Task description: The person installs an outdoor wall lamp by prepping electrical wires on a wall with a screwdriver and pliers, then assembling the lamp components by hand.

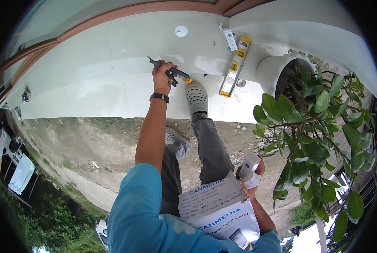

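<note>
My left hand (162, 76), with a black watch on its wrist, is closed round dark pliers (178, 73) over the pale tiled ledge (133, 95). The tool's narrow tip points up and left. A small orange-yellow piece (187, 80) shows by the handle end, close to my shoe (196, 97). My right hand (259, 168) grips small white boxes (251, 164) at my right side. Tucked against my body under the right forearm is a larger cardboard carton (211, 196), printed CANMEIJIA Outdoor Wall Lamp; my sleeve hides part of it.
A yellow spirit level (235, 66) lies on the ledge beside a small white box (230, 40). Farther back is a white disc (181, 31). A white pot (277, 69) with a leafy plant (311, 139) lies to the right. Bare dirt (91, 147) runs below the ledge.
</note>
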Demonstrator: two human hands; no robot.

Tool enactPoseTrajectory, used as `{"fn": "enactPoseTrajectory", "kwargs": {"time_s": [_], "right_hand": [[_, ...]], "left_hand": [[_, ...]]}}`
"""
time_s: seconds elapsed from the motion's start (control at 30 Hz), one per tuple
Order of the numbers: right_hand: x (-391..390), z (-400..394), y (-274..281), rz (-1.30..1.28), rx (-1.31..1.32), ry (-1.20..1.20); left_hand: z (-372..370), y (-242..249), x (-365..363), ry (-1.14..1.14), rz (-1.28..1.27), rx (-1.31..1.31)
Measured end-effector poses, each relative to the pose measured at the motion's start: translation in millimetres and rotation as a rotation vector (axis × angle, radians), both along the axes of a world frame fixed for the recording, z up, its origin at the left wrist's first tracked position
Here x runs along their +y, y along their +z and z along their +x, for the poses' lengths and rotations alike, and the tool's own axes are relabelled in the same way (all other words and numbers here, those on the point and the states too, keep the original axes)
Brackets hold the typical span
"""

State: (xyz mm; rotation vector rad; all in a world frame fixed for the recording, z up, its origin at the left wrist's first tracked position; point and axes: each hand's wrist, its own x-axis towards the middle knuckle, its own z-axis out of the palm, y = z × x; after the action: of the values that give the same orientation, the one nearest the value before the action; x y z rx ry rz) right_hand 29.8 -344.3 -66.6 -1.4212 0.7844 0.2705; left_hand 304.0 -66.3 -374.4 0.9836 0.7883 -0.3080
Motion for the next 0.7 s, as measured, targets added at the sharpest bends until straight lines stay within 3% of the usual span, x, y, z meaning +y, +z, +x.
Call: {"fn": "enactPoseTrajectory", "kwargs": {"time_s": [0.07, 0.17, 0.3, 0.47, 0.53, 0.7], "right_hand": [[2, -3, -1, 0.011, 0.012, -0.029], [-8, -14, -6, 0.003, 0.026, 0.042], [-6, -6, -3, -0.035, 0.04, -0.032], [-8, 8, 1, 0.012, 0.079, -0.042], [-4, 15, 4, 0.023, 0.089, -0.083], [-7, 13, 7, 0.049, 0.129, -0.033]], "left_hand": [[-14, -2, 2, -0.004, 0.207, 0.021], [-36, -21, 8, -0.044, 0.302, 0.063], [-53, -13, 25, 0.196, 0.02, 0.009], [-61, -13, 62, -0.516, -0.145, 0.286], [-57, -16, 54, -0.666, -0.136, 0.382], [-56, -48, 5, -1.22, 0.198, 0.306]]}}
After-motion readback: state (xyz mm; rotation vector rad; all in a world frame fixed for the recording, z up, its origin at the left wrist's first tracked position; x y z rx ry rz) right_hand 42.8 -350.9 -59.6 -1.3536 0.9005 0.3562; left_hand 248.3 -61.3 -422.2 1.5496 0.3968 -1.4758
